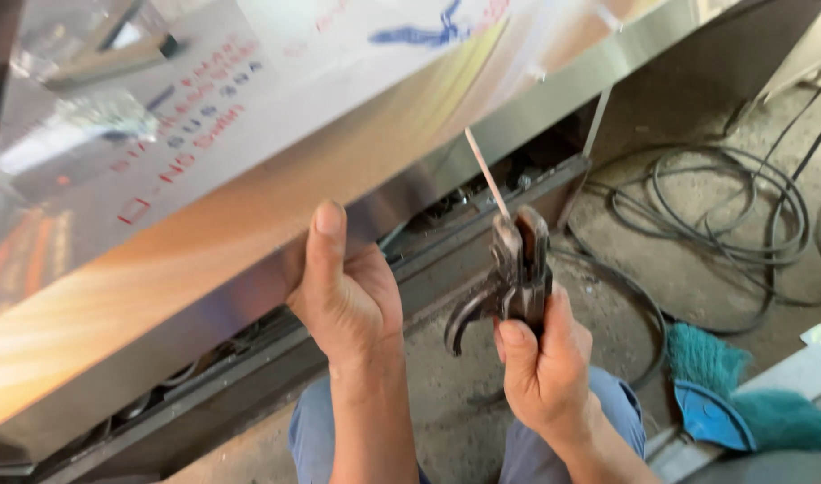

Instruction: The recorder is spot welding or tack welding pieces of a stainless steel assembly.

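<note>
Your left hand (343,291) grips the lower edge of the steel sheet (249,206), thumb laid flat on its shiny face and fingers curled underneath out of sight, so the hand is closed on that edge. Your right hand (540,367) is wrapped around the dark electrode holder (514,273), thumb pressed on its back, fingers closed on the handle; its curved lever sticks out to the left, toward your other wrist. A thin welding rod (487,175) is clamped in the holder's tip and slants up and left, its free end just beside the folded edge of the sheet where it meets the grey metal frame (482,215) below. To do this well, I judge you should keep the left hand steadying the sheet but slide it well away from the rod's end, hold the holder firm so the rod does not wander, and bring the tip to the seam at a steady slant. The rod lies above your right fingers, apart from the left thumb, with the sheet's edge between them. Black cables (724,206) coil on the concrete floor (697,278) to the right, and a teal broom (742,394) lies near the lower right corner beside your knee.
</note>
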